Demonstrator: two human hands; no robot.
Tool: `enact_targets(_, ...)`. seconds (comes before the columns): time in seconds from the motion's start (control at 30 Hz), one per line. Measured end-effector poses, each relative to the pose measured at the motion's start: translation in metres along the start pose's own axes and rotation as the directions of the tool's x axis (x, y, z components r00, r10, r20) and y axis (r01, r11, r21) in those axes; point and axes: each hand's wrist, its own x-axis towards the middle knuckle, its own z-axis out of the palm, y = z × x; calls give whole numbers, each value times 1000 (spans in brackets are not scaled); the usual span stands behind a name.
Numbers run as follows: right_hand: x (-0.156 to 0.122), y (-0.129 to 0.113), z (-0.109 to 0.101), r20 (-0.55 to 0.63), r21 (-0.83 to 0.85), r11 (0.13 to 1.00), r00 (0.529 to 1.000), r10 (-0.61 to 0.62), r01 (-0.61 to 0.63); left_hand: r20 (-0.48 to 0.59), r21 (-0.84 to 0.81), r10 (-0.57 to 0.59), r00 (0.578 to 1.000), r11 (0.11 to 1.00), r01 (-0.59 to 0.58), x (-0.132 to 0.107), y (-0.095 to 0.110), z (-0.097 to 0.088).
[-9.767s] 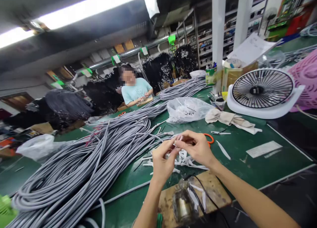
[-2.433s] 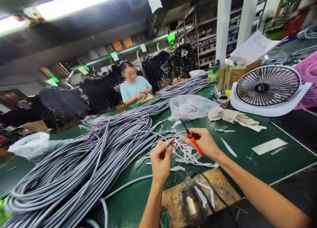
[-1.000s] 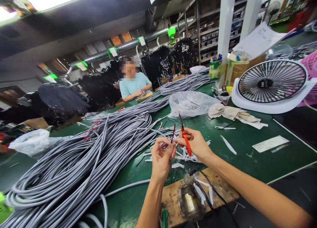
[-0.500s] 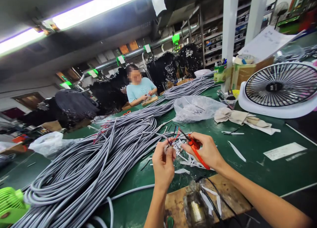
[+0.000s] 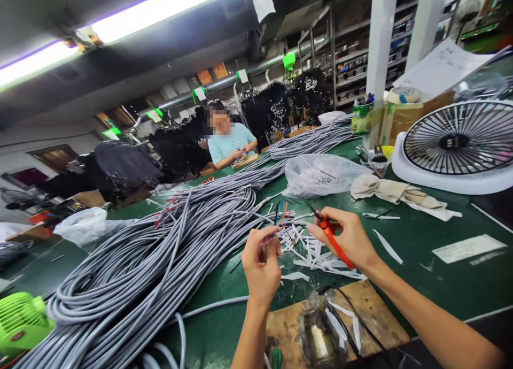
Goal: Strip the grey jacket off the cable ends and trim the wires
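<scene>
Hands meet low in the middle of the frame, over a green counter (image 5: 425, 267). The left hand (image 5: 261, 270) has its fingers closed tight on a bunch of thin wires (image 5: 281, 216). The wires are red, blue and green, and they stick up out of the fist like a small fan. The right hand (image 5: 351, 239) is just to the right, a little apart. Its fingers are wrapped round red snips (image 5: 332, 236). The dark tips point up and left, near the thin wires but not touching them.

White scraps (image 5: 310, 251) lie on the counter under and between both hands. A big heap of grey cables (image 5: 152, 256) fills the left half of the frame. A wooden block (image 5: 363, 313) sits at the bottom, close to the arms.

Further back, right of the middle, lie a clear plastic bag (image 5: 320, 172) and a crumpled cloth (image 5: 395, 191). A white fan (image 5: 417, 177) sits at the right edge. Another person in a light blue shirt (image 5: 232, 143) sits at the far end, at upper middle.
</scene>
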Motion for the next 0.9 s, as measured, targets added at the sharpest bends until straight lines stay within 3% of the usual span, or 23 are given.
enact_targets(0.13,-1,-3,0,5,-56,997,998,-55,55,73,154,-6,997,988,-6,0,0,-1)
enact_targets(0.27,-1,-6,1,4,-112,990,996,-91,90,41,113,48,998,992,-52,0,-1,-2)
enact_targets(0.4,-3,-6,7,102,-196,966,983,-152,170,-4,115,149,989,982,-147,-2,-2,-4)
enact_targets(0.7,-10,-6,12,248,-319,915,954,-171,247,97,218,288,953,928,-303,-4,3,-6)
enact_targets(0.9,-12,-2,11,267,-395,873,945,-189,286,123,221,270,955,931,-291,-3,3,-9)
